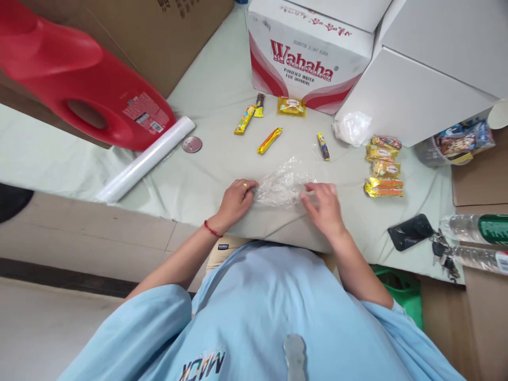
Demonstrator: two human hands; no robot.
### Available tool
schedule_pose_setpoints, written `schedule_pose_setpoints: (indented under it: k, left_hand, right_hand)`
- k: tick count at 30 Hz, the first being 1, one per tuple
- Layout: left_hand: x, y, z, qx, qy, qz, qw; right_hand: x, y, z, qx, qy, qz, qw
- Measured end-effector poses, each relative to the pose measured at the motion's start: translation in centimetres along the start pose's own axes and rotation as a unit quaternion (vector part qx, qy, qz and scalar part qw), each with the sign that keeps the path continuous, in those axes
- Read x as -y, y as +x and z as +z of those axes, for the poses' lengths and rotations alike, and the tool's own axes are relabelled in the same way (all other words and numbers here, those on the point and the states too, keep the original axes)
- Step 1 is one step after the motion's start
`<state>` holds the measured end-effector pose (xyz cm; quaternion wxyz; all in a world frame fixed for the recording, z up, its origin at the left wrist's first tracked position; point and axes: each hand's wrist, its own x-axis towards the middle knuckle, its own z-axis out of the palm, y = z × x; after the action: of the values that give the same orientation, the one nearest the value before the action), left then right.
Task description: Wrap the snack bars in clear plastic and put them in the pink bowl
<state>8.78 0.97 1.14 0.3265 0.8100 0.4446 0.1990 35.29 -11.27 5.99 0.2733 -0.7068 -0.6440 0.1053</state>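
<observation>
A crumpled sheet of clear plastic film (280, 188) lies on the cloth-covered table in front of me. My left hand (238, 200) is at its left edge, fingers curled and closed on the film. On the other side, my right hand (323, 206) touches the film's right edge with its thumb and fingers apart. Beyond the film lie a yellow wrapped snack bar (270, 141), a smaller dark-and-yellow bar (323, 146), and another yellow bar (245, 119) against a dark-blue one (259, 105). A flat yellow snack packet (291, 106) rests by the water carton.
A Wahaha carton (305, 58) stands at the back. At left are a red jug (115, 95), a white film roll (146, 159) and a round tin (192, 144). Rightward are crumpled white plastic (353, 128), stacked snacks (384, 169), a phone (410, 232), keys (442, 248) and bottles (460, 227).
</observation>
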Motion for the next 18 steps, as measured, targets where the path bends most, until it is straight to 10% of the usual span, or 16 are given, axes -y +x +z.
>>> schedule_pose_setpoints:
  k: [5, 12, 18]
  left_hand:
    - [0.1, 0.0, 0.1, -0.023, -0.03, -0.049, 0.998]
    - [-0.4, 0.1, 0.8, -0.006, -0.032, -0.033, 0.999]
    - [-0.8, 1.5, 1.0, -0.076, -0.091, -0.123, 0.985]
  right_hand:
    - [1.4, 2.2, 4.6, 0.182, -0.012, 0.038, 0.983]
    - [1.7, -1.3, 4.5, 0.092, 0.06, -0.11, 0.988]
    - [1.7, -5.3, 5.1, 0.194, -0.014, -0.21, 0.958]
